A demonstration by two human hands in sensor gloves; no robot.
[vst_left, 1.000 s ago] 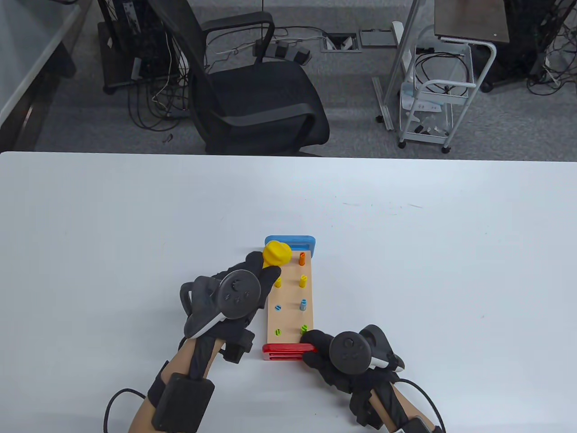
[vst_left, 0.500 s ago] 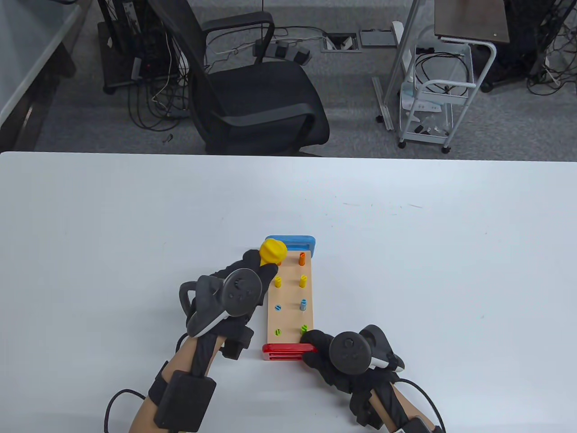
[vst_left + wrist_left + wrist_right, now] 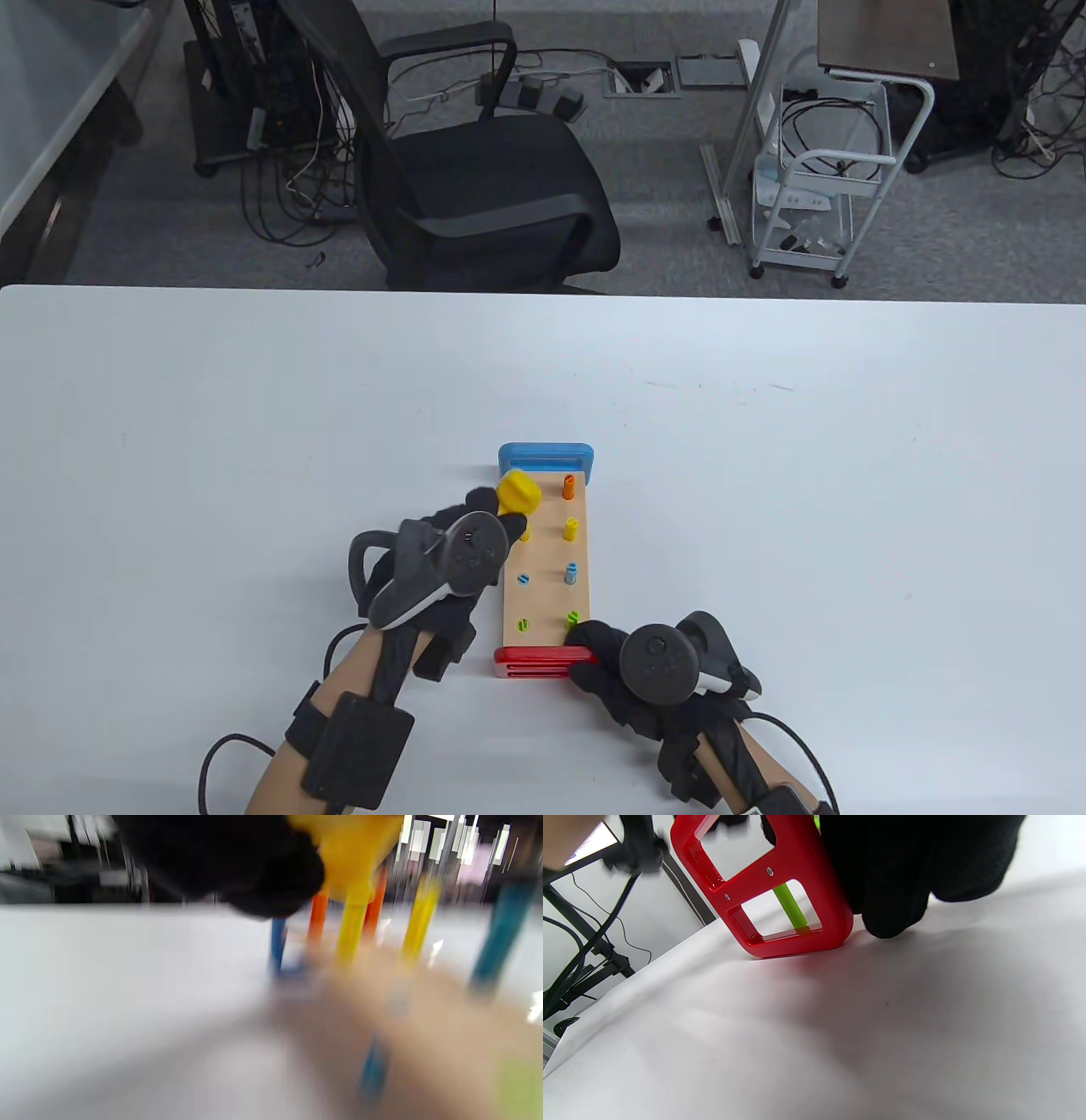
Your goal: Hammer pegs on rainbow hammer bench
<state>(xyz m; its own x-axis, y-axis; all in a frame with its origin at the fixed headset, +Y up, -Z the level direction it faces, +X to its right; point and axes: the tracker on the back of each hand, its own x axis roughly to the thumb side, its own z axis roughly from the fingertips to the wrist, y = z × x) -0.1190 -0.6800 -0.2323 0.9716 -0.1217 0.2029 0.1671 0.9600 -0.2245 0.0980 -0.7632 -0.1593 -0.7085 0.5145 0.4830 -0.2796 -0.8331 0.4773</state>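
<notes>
An office or lab workspace: a white worktable (image 3: pixel 254 382) fills the foreground, while on grey carpet beyond it a black mesh office chair (image 3: pixel 475 170) stands at twelve o'clock, a white wheeled cart (image 3: pixel 814 204) at one o'clock, and tangled cables (image 3: pixel 288 187) and equipment racks (image 3: pixel 246 76) crowd eleven o'clock.

- The table view is bright and evenly lit from above; the white tabletop (image 3: pixel 764 509) carries only soft, short shadows and a mild sheen, and the picture is sharp throughout.
- The left wrist view is heavily smeared by motion: the yellow plastic hammer head (image 3: pixel 356 853), the coloured pegs and the tan wooden bench top (image 3: pixel 424 1018) are streaked.
- The right wrist view is sharper; the glossy red plastic end frame (image 3: pixel 780 887) casts a reddish glow and a broad soft shadow on the tabletop.
</notes>
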